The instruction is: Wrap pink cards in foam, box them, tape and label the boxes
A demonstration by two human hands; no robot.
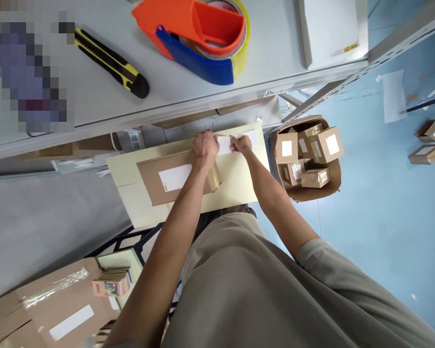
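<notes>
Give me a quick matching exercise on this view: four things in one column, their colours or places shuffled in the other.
1. Flat brown box
2. Utility knife
3. Tape dispenser
4. Right hand

A. Orange and blue
B. At a white strip
C. Lying on the pale yellow board
D. Yellow and black

Pairs: 1-C, 2-D, 3-A, 4-B

We see a box (150, 179) of dull brown cardboard, with shiny plastic tape (215, 178) on its end and a smooth paper label (174, 177) on top. The tape holder (217, 29) looks like smooth, glossy plastic. Our shirt (239, 280) is dull cloth. The shelf frame (409, 36) looks like painted metal.
</notes>
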